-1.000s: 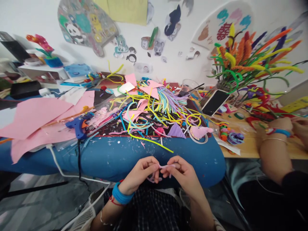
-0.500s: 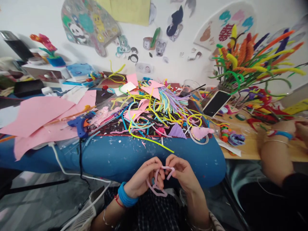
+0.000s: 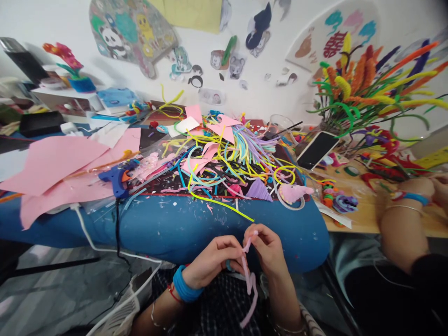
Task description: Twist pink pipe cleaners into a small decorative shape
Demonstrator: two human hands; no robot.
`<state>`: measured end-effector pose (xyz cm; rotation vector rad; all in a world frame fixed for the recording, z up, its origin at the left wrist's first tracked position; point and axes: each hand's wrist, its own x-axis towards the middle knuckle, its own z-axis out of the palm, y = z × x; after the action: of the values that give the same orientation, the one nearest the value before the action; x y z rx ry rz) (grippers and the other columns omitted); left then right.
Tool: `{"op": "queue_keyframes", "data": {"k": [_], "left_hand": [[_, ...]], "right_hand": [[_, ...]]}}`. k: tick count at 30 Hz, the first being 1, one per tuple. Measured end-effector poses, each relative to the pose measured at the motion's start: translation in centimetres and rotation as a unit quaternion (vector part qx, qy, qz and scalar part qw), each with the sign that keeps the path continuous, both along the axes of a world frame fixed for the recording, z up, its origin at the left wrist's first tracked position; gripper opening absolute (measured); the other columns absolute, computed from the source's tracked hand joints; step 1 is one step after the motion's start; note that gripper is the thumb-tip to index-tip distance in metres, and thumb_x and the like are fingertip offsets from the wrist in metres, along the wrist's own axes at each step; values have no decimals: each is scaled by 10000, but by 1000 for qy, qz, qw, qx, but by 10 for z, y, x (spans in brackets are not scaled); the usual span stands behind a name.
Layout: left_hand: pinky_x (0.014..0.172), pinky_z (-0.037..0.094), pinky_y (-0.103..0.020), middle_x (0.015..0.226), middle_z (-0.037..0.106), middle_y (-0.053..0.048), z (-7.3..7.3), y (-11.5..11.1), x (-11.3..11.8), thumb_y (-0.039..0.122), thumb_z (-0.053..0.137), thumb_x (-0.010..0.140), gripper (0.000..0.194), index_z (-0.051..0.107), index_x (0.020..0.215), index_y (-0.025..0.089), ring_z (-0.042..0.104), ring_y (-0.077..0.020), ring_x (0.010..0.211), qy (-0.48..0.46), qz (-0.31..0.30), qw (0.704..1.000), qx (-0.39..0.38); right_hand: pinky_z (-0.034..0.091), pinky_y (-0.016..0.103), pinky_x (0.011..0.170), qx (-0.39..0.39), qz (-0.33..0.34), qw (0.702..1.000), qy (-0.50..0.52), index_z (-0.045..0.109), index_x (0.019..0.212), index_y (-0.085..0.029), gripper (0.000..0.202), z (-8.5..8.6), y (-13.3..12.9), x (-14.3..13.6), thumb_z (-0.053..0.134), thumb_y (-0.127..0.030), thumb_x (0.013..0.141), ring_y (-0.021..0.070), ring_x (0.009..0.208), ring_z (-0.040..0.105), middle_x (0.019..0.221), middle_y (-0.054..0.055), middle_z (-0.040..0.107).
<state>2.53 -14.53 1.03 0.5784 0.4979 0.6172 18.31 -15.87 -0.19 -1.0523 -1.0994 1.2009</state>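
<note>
A bent pink pipe cleaner (image 3: 248, 270) hangs between my hands, above my lap and just in front of the blue table edge (image 3: 217, 224). My left hand (image 3: 219, 254), with a blue band at the wrist, pinches it near its upper part. Close beside it, my right hand (image 3: 266, 245) grips the upper end between thumb and fingers. The lower part dangles free in a loose hook shape. Beyond the hands, a yellow-green pipe cleaner (image 3: 224, 205) lies across the table edge.
Pipe cleaners (image 3: 245, 149) are heaped mid-table. A blue glue gun (image 3: 117, 179) and pink sheets (image 3: 63, 163) lie left. At right are a phone (image 3: 318, 150), a fuzzy bouquet (image 3: 364, 84) and another person's arm (image 3: 402, 224).
The pink pipe cleaner has turned from a sideways loop to hanging downward. My right hand has risen slightly, and my left hand has shifted a little to the right.
</note>
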Motion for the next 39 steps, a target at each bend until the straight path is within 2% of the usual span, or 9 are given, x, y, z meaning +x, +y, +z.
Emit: {"op": "queue_keyframes", "data": {"k": [8,13,17,19,22,26,29,32,39], "left_hand": [[603,450,-278,561,542,-18,-4,-1,4,276,529,816,256,558,625,108,572,-136,539,-110,-28,991,-74],[643,463,-310,499,490,4,-11,-4,9,247,570,730,209,558,574,109,507,-116,509,-209,-124,960,-143],[669,467,-338,430,442,25,-15,-7,16,246,613,653,188,549,532,117,458,-106,482,-215,-152,951,-161],[644,450,-318,404,425,34,-16,-8,19,253,620,633,193,546,514,121,427,-91,444,-179,-129,966,-134],[549,368,-242,400,444,34,-14,-8,17,210,641,631,178,548,504,126,402,-74,422,-70,-3,997,-27],[555,344,-234,525,552,1,-5,-5,6,207,692,684,175,605,554,127,476,-99,526,68,135,973,176],[562,358,-237,599,593,-14,2,-2,-1,248,681,724,157,649,633,124,498,-107,551,100,99,967,213],[556,349,-225,594,603,-18,4,2,-3,271,661,751,158,666,713,118,486,-100,549,107,46,975,191],[589,376,-219,589,626,-18,-4,5,1,315,686,738,200,615,751,129,550,-112,572,42,18,993,105]], "right_hand": [[459,241,606,18,-13,1000,-14,600,736,-201,89,5,-2,-3,612,-238,816,122,623,569,683,-15,607],[465,240,610,46,-12,999,-26,612,727,-208,86,12,-5,-4,611,-195,812,126,637,582,673,-17,626],[468,229,613,67,-17,997,-32,631,741,-227,106,15,-9,-7,607,-150,809,122,661,588,697,-19,646],[470,228,615,74,-26,996,-35,643,742,-231,114,16,-11,-9,611,-142,805,123,670,591,702,-16,652],[474,224,612,63,-69,995,-19,651,730,-228,102,19,-13,-12,632,-147,789,120,656,597,695,-16,656],[471,224,537,1,-94,994,58,644,711,-210,64,21,-14,-18,661,-221,772,112,552,580,642,-18,644],[480,222,535,-23,-104,991,80,644,706,-203,73,22,-14,-20,680,-244,755,108,540,583,636,-20,646],[498,217,581,-25,-127,990,49,654,719,-206,47,22,-15,-19,693,-216,743,109,588,616,680,-14,679],[514,206,623,-8,-179,983,-27,646,743,-206,65,24,-15,-19,708,-191,727,117,659,648,719,-13,693]]}}
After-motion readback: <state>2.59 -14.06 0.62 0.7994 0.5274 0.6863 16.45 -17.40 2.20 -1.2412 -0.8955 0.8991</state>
